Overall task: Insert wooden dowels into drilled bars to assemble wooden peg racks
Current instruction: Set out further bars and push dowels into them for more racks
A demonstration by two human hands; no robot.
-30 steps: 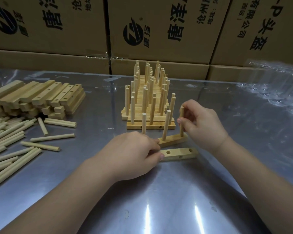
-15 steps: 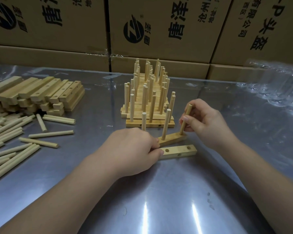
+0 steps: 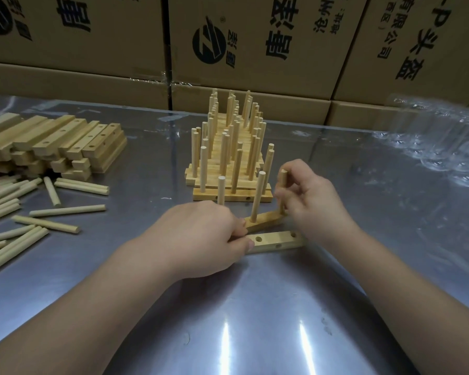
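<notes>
- Stacked brown cardboard boxes [image 3: 255, 36] with black printed characters fill the top of the head-camera frame, behind a shiny metal table [image 3: 255, 320] that covers everything below.
- At centre, a person's left hand [image 3: 201, 239] comes in from the lower left. Its fingers curl round the left end of an angled bar [image 3: 266, 221] lying on the table, and its thumb rests against the end of an empty bar [image 3: 276, 240].
- The empty bar lies flat just in front of the angled bar, with its drilled holes showing.
- The right hand [image 3: 314, 201] comes in from the lower right and pinches an end dowel [image 3: 282, 185] between thumb and fingertips. This dowel stands almost upright, with its foot at the right end of the angled bar.
- A middle dowel [image 3: 257, 196] stands in the same bar, leaning slightly, and a left dowel [image 3: 221, 190] rises just behind the left hand.
- Behind the hands, at upper centre, finished racks [image 3: 228, 158] sit stacked with their pegs pointing up.
- At upper left lies a pile of drilled bars [image 3: 65, 142], with loose dowels [image 3: 11, 201] scattered below it along the left edge.
- Crinkled clear plastic [image 3: 431, 136] lies at upper right.
</notes>
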